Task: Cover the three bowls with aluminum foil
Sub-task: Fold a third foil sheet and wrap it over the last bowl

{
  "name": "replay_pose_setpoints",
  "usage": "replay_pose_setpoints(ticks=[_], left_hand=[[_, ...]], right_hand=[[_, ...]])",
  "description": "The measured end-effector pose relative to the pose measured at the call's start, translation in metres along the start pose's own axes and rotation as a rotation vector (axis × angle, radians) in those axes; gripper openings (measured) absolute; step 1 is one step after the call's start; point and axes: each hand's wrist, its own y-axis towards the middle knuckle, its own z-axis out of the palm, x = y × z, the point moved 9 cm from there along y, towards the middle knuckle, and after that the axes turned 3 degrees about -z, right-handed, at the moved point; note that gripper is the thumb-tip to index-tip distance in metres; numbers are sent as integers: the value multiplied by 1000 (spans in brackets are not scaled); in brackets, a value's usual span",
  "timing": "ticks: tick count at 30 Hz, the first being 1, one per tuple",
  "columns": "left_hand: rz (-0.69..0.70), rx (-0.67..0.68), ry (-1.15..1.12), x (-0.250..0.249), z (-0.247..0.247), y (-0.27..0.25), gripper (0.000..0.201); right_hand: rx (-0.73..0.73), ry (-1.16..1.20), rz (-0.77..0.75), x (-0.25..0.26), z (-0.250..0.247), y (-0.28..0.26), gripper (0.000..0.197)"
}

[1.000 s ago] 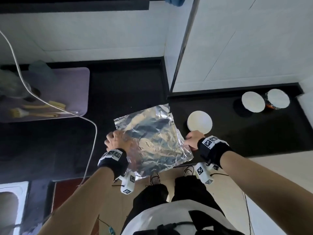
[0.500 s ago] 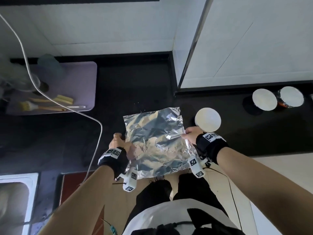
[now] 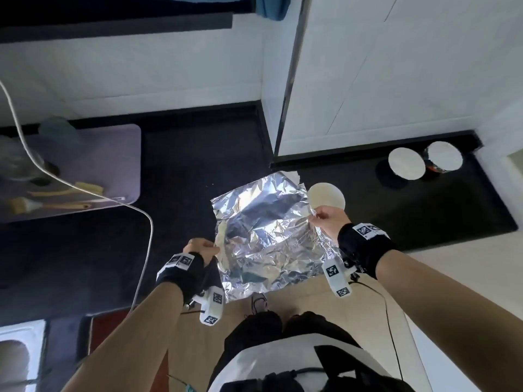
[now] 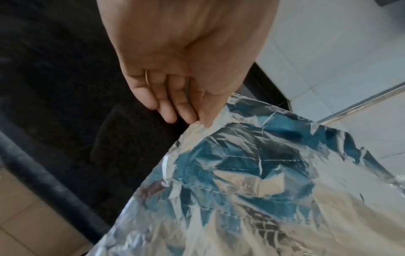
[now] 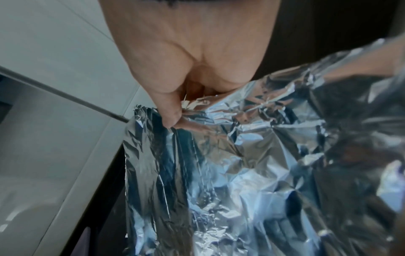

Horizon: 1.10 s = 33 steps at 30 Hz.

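Note:
A crinkled sheet of aluminum foil [image 3: 266, 236] hangs in the air over the front of the black counter [image 3: 424, 216], stretched between both hands. My left hand [image 3: 202, 248] pinches its left edge [image 4: 201, 123]. My right hand [image 3: 325, 219] pinches its right edge near the top [image 5: 175, 124]. A white bowl [image 3: 327, 198] stands just beyond the right hand, partly behind the foil's edge. Two more white bowls [image 3: 406, 164] [image 3: 444, 157] stand side by side at the far right of the counter.
A purple mat [image 3: 93, 168] on the left holds brushes [image 3: 48, 205] and a glass jar. A white cable [image 3: 85, 190] crosses the left side. White tiled wall [image 3: 396, 80] juts out behind the bowls. A sink corner [image 3: 17, 355] shows at bottom left.
Both hands have carried the foil rightward and up toward the nearest bowl. The right hand has shifted up along the foil's right edge; the sheet is now spread wider.

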Motion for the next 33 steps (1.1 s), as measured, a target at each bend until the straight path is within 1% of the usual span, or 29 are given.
replay_pose_setpoints(ticks=[2, 4, 6, 10, 12, 15, 18, 20, 22, 25, 28, 29, 31, 33], left_hand=[[39, -10, -53, -8, -7, 9, 12], [70, 17, -206, -15, -15, 17, 15], [82, 26, -397, -23, -27, 23, 12], [162, -27, -594, -48, -51, 27, 10], [179, -33, -625, -51, -58, 30, 10], [206, 58, -619, -56, -56, 28, 12], [225, 109, -544, -62, -54, 26, 20], [234, 90, -542, -59, -58, 31, 23], [266, 46, -538, -55, -67, 34, 21], [311, 74, -550, -57, -69, 31, 28], [305, 130, -615, -61, -68, 21, 27], [295, 137, -643, -62, -69, 18, 28], [282, 145, -685, -63, -69, 13, 30], [264, 130, -718, -62, -69, 12, 30]], right_hand=[[-31, 6, 21, 2, -3, 9, 18], [-80, 68, 58, 0, -7, 16, 24], [-123, 112, 84, -1, -11, 20, 31], [-118, 126, 90, 8, -18, 23, 28], [-119, 141, 96, 9, -15, 24, 26], [-170, 194, 83, 9, -14, 22, 22], [-204, 200, 63, 11, -18, 22, 19], [-187, 246, 72, 13, -14, 21, 16], [-125, 267, 60, 17, -5, 19, 14], [-39, 255, 33, 26, 2, 15, 20], [-53, 177, 24, 25, -4, 15, 22], [-56, 161, 21, 24, -6, 15, 25], [-61, 103, 13, 22, -7, 15, 38], [-73, 62, 13, 23, -9, 10, 48]])
